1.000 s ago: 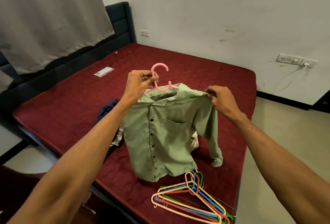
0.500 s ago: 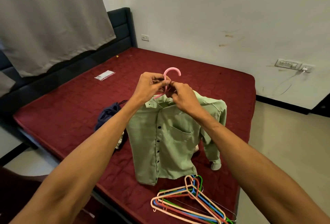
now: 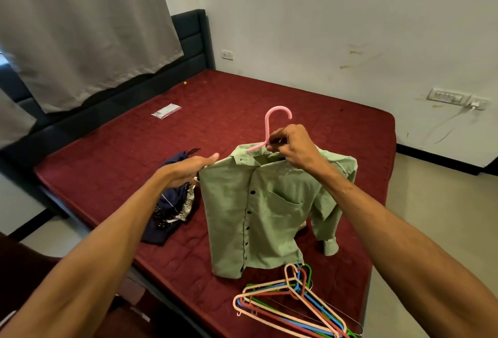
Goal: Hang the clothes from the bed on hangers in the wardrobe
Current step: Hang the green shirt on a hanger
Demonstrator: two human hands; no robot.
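Right hand (image 3: 293, 149) gripping pink hanger (image 3: 269, 122), left hand (image 3: 188, 171) pinching shirt (image 3: 242, 216) shoulder

on the bed (image 3: 242, 111), a shirt (image 3: 258, 216) hangs from a hanger (image 3: 272, 122) near the middle; a heap of clothes (image 3: 169, 211) lies just left of it, spare hangers (image 3: 293, 302) near right, a packet (image 3: 165, 111) far left.

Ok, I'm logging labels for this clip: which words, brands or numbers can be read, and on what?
No text can be read.
On the small packet on the bed: any print is too blurred to read.
On the green shirt and pink hanger: no label or print shows.
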